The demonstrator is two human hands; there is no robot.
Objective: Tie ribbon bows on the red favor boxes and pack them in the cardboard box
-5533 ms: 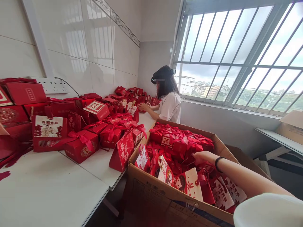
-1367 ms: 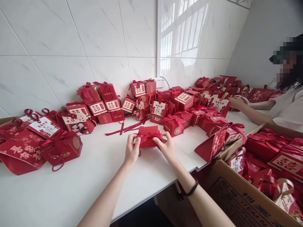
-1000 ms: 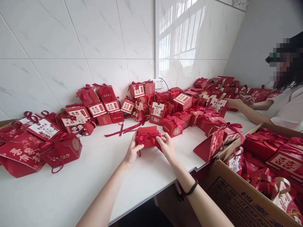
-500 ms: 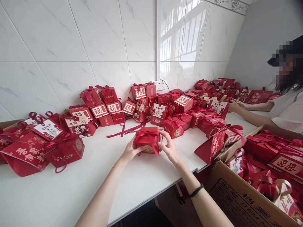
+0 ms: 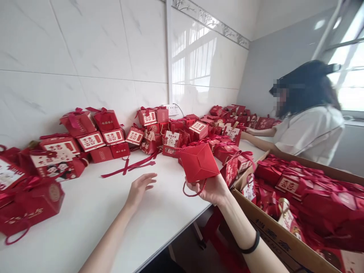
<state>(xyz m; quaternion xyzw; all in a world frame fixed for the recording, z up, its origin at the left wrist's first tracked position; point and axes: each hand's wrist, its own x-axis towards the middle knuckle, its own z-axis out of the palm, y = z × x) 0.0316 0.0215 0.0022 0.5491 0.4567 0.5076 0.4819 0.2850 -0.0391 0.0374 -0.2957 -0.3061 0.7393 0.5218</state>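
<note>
My right hand (image 5: 214,189) grips a small red gift box (image 5: 200,162), held up above the table and tilted so that a plain face with folded flaps is turned to me. A twisted red cord handle (image 5: 196,194) hangs from the box beside my fingers. My left hand (image 5: 143,186) is off the box, fingers stretched out over the white table (image 5: 93,212), holding nothing. Beyond it lie loose red ribbons (image 5: 132,168). The ribbon bow on the held box is out of sight.
Stacked red gift boxes (image 5: 91,141) line the wall. At the right, a cardboard carton (image 5: 257,214) full of red boxes stands by the table edge. A person in a white top (image 5: 311,127) works at the far right. A power strip (image 5: 170,110) sits by the wall.
My left hand has let go of the gift box. My right hand has raised, turned and carried it rightward. The view has swung right, bringing more of the carton and co-worker in.
</note>
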